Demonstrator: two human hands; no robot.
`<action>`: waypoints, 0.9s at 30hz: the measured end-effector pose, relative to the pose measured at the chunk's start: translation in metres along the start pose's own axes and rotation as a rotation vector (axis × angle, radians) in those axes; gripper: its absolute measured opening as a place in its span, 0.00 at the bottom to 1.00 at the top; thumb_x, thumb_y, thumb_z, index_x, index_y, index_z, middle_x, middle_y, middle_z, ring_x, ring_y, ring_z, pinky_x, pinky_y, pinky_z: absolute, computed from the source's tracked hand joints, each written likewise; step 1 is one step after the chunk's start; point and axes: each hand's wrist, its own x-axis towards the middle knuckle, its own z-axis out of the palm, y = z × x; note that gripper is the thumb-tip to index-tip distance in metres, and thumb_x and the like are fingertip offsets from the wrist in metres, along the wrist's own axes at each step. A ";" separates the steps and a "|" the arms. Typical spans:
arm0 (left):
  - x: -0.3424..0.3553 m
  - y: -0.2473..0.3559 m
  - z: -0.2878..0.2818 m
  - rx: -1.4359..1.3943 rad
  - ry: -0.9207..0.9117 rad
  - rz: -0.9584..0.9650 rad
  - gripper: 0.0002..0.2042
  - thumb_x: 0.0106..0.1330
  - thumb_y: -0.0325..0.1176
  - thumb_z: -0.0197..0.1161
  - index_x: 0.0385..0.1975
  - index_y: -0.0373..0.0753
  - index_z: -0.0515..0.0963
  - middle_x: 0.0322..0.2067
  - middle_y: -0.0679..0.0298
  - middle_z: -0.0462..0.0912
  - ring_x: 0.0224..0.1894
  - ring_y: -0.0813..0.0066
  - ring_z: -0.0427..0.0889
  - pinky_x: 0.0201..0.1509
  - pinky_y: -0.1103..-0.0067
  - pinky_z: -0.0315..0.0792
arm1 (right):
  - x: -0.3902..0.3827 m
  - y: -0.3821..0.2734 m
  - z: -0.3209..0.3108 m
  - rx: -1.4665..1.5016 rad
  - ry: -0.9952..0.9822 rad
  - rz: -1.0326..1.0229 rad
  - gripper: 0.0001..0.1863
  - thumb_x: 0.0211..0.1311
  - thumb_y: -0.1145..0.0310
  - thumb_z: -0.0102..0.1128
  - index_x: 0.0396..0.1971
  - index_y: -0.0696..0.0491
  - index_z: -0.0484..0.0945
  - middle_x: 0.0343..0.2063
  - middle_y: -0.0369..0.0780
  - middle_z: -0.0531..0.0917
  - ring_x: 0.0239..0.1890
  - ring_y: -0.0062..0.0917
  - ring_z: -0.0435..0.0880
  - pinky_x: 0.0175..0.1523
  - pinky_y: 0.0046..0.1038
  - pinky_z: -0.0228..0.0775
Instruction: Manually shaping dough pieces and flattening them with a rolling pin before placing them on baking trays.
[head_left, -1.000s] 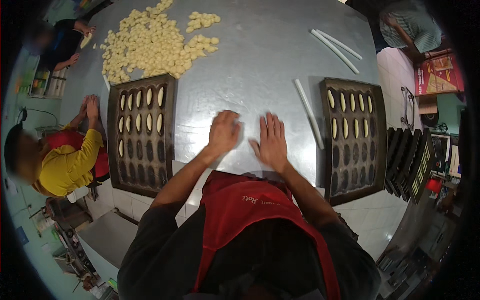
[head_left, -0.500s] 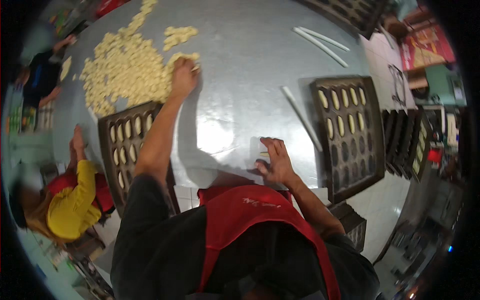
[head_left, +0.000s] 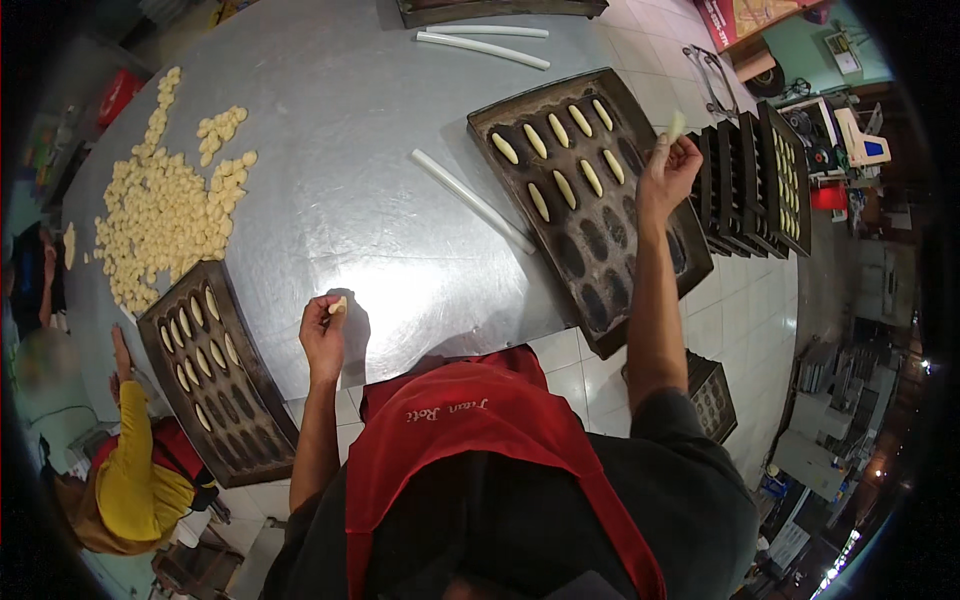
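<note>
My left hand [head_left: 322,338] is above the metal table's near part, its fingers pinched on a small piece of dough [head_left: 338,306]. At the right, my right hand [head_left: 670,178] is raised over the edge of a dark moulded baking tray [head_left: 622,262]. Between its fingers is a pale dough roll [head_left: 677,126]. Two rows of slim dough rolls lie in that tray's far hollows; the nearer hollows hold none. A big heap of small dough pieces [head_left: 170,220] covers the table's left part.
A second moulded tray [head_left: 232,405], partly filled with dough rolls, sits at the left edge, near a person in a yellow sleeve [head_left: 133,405]. White rods [head_left: 470,200] lie on the steel table [head_left: 340,130]. Stacked trays [head_left: 790,190] stand beyond the right tray.
My left hand has come from the dough heap toward me with a dough piece. My right hand has risen from the tabletop to the right tray with a dough roll. The view has turned rightward.
</note>
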 end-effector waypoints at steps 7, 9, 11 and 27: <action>-0.018 -0.019 0.072 -0.231 0.055 0.097 0.08 0.75 0.22 0.68 0.50 0.37 0.82 0.43 0.66 0.86 0.46 0.78 0.84 0.52 0.78 0.80 | -0.064 0.020 0.021 -0.894 -0.485 -0.421 0.21 0.54 0.82 0.69 0.50 0.56 0.84 0.50 0.50 0.87 0.54 0.52 0.84 0.61 0.48 0.76; -0.007 0.014 0.119 -0.110 0.028 0.093 0.09 0.74 0.22 0.69 0.51 0.36 0.82 0.44 0.61 0.87 0.44 0.73 0.86 0.51 0.76 0.82 | -0.133 0.039 0.061 -0.293 -0.713 -0.444 0.23 0.58 0.80 0.69 0.55 0.55 0.84 0.48 0.50 0.87 0.54 0.50 0.83 0.63 0.49 0.76; -0.017 0.041 0.137 0.250 0.073 0.219 0.12 0.71 0.24 0.70 0.52 0.36 0.82 0.46 0.57 0.88 0.45 0.63 0.88 0.51 0.70 0.83 | -0.190 -0.014 0.110 -0.509 -0.888 -0.362 0.23 0.64 0.74 0.69 0.59 0.57 0.80 0.52 0.51 0.85 0.56 0.49 0.82 0.62 0.49 0.75; 0.009 0.026 0.091 0.963 0.163 0.596 0.35 0.78 0.42 0.56 0.83 0.37 0.60 0.82 0.40 0.55 0.84 0.40 0.55 0.85 0.49 0.50 | -0.280 -0.022 0.096 -0.365 -1.202 -0.491 0.27 0.64 0.64 0.74 0.61 0.57 0.79 0.54 0.46 0.83 0.56 0.43 0.79 0.61 0.45 0.71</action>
